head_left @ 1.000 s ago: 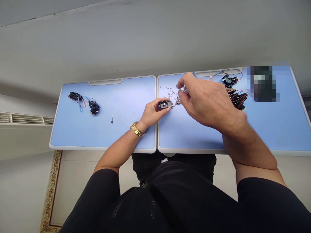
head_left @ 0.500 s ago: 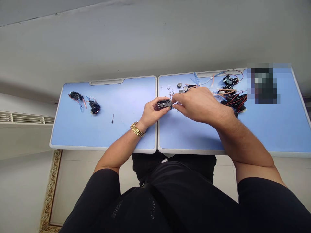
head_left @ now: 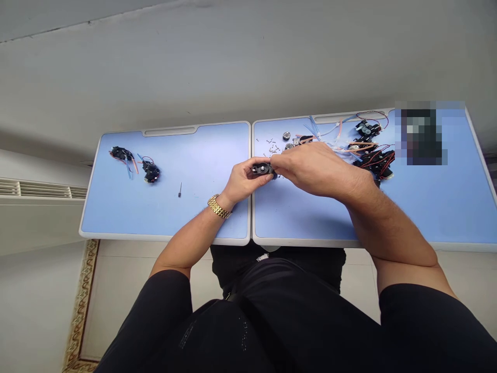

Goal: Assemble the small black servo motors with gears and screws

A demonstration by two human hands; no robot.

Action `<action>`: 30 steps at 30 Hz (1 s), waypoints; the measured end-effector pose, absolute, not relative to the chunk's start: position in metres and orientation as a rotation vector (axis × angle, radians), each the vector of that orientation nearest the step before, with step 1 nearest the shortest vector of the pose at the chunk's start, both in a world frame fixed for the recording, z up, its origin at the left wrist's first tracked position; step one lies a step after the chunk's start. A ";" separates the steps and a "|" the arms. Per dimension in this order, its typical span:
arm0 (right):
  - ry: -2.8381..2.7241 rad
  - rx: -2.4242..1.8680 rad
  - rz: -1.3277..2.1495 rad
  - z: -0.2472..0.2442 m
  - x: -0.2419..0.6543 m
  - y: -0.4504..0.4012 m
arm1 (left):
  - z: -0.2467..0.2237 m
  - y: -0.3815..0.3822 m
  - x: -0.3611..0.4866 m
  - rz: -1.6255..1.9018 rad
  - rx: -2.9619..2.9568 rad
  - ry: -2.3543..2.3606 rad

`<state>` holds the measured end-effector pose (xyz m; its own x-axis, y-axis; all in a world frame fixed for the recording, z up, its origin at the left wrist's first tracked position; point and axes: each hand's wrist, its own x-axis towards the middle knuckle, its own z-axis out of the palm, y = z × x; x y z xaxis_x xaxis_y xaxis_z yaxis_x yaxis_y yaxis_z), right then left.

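Observation:
My left hand (head_left: pixel 241 180), with a gold watch at the wrist, grips a small black part (head_left: pixel 262 169) between thumb and fingers, above the seam of the two tables. On the part's upper face a round light spot shows. My right hand (head_left: pixel 306 165) is closed at the part's right end, its fingertips touching it; anything between those fingertips is hidden. Just beyond the hands lie several small screws (head_left: pixel 274 148) and a round metal piece (head_left: pixel 286 135).
Black assemblies with red wires (head_left: pixel 376 165) and blue and orange strips lie at the right. Two similar black assemblies (head_left: pixel 150 171) and a small screwdriver (head_left: pixel 179 190) are on the left blue table (head_left: pixel 202 217). A pixelated dark object (head_left: pixel 423 137) is at the far right.
My right hand has moved slightly left, and its fingertips now cover the right end of the black part. The part is tilted a little differently in my left hand.

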<state>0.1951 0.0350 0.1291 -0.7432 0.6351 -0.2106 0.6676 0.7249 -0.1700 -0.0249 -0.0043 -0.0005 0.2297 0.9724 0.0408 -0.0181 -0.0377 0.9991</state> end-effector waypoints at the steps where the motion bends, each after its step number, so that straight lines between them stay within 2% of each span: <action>1: 2.792 1.054 -0.351 0.129 0.195 0.035 | -0.001 -0.004 -0.025 1.069 1.333 1.002; 30: 2.766 1.085 -0.348 0.132 0.192 0.032 | 0.000 -0.004 -0.027 1.103 1.343 0.987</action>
